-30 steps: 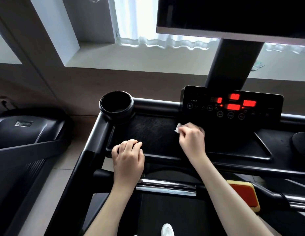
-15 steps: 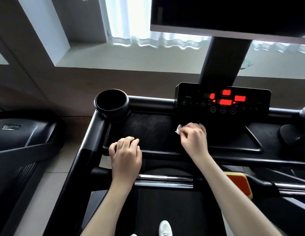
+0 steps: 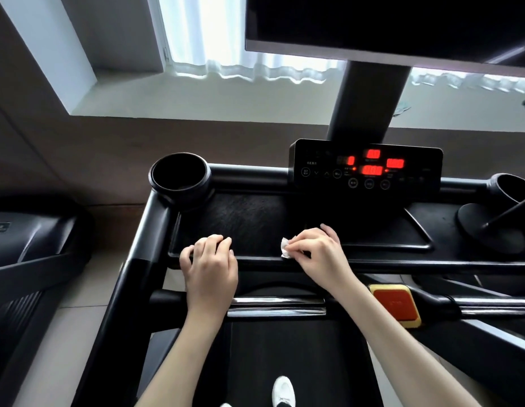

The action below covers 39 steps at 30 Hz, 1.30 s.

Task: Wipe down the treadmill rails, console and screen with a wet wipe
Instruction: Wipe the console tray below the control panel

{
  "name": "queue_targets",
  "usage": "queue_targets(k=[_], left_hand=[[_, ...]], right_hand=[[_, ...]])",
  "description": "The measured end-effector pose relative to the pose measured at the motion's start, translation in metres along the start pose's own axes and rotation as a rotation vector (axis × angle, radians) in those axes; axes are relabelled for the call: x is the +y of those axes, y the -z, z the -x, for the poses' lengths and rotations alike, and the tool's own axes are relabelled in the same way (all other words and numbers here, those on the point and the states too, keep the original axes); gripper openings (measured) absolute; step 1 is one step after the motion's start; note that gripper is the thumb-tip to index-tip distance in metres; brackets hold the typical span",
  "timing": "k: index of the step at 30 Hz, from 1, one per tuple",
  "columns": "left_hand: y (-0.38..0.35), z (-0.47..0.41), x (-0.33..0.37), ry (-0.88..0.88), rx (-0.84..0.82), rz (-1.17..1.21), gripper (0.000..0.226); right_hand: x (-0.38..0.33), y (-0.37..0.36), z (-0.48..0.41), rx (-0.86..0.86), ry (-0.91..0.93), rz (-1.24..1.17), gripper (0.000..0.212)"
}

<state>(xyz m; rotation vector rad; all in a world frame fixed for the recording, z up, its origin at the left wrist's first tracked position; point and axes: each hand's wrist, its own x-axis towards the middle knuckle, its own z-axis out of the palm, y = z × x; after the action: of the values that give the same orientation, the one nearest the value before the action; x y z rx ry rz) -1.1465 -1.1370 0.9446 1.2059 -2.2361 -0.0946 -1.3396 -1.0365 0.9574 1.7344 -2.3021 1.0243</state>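
Note:
My right hand (image 3: 317, 251) pinches a small crumpled white wet wipe (image 3: 285, 248) against the front lip of the black console tray (image 3: 249, 218). My left hand (image 3: 209, 262) rests with curled fingers on that same front lip, to the left of the wipe. Behind the tray stands the control panel (image 3: 366, 168) with red lit digits. The large dark screen (image 3: 387, 24) hangs above on a black post. The left side rail (image 3: 132, 265) runs down past my left hand. A chrome handlebar (image 3: 277, 305) crosses below my wrists.
A round black cup holder (image 3: 179, 177) sits at the tray's left corner, another (image 3: 513, 195) at the right edge. A red and yellow stop pad (image 3: 394, 305) lies on the right bar. A second treadmill (image 3: 35, 245) stands to the left. My white shoe (image 3: 283, 392) is on the belt.
My right hand has slid the wipe toward me, from just under the control panel to the tray's front lip. My left hand stays on the lip. The camera has tilted slightly.

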Motion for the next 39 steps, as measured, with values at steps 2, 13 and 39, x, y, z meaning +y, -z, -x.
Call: queue_targets(k=[2, 13, 39], left_hand=[[0.000, 0.000, 0.000, 0.001, -0.002, 0.000, 0.040], [0.001, 0.001, 0.000, 0.013, -0.018, -0.021, 0.042], [-0.023, 0.001, 0.058, -0.020, -0.034, 0.014, 0.034]], right_hand=[[-0.003, -0.001, -0.009, 0.038, -0.030, 0.033, 0.012], [0.008, 0.004, 0.005, 0.127, -0.052, 0.062, 0.010], [0.066, 0.009, -0.045, 0.220, -0.205, 0.196, 0.013]])
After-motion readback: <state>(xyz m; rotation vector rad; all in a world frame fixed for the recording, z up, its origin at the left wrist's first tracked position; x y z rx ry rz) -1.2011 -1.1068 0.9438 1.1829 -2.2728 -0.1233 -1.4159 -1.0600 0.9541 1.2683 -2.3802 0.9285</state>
